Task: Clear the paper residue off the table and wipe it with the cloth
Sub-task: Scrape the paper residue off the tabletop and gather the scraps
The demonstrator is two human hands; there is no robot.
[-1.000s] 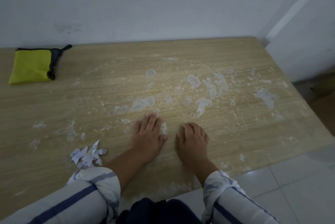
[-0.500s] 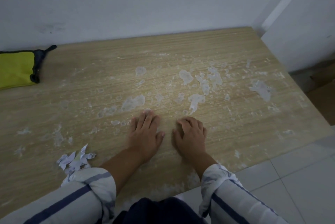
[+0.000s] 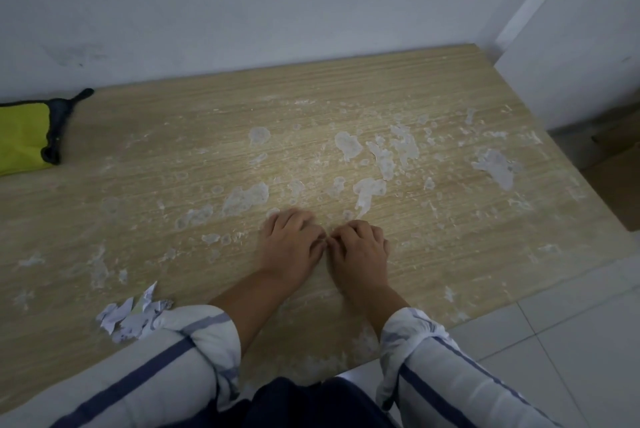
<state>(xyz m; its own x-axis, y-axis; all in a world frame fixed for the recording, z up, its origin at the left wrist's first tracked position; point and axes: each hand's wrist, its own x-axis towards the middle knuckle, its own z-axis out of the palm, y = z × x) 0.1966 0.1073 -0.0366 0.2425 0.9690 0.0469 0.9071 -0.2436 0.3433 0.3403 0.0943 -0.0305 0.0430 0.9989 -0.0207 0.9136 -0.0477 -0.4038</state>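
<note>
On the worktop (image 3: pixel 467 247) the left grip (image 3: pixel 291 244) and right grip (image 3: pixel 358 247) had drawn together, touching, both curled, pinching nothing visible. The cloth (image 3: pixel 20 137) lay at the far left edge, nearer the left grip. Paper residue (image 3: pixel 246 199) lay just beyond both, toward the far edge.

The left hand (image 3: pixel 290 247) and right hand (image 3: pixel 360 251) lie knuckles up, fingers curled under, touching side by side.

Whitish paper residue (image 3: pixel 381 157) sticks in flat patches and flecks across the middle and right of my wooden bench (image 3: pixel 145 185). Torn white scraps (image 3: pixel 128 317) lie heaped near the front edge on my left. The folded yellow cloth (image 3: pixel 22 137), dark-trimmed, lies far back on my left.
</note>
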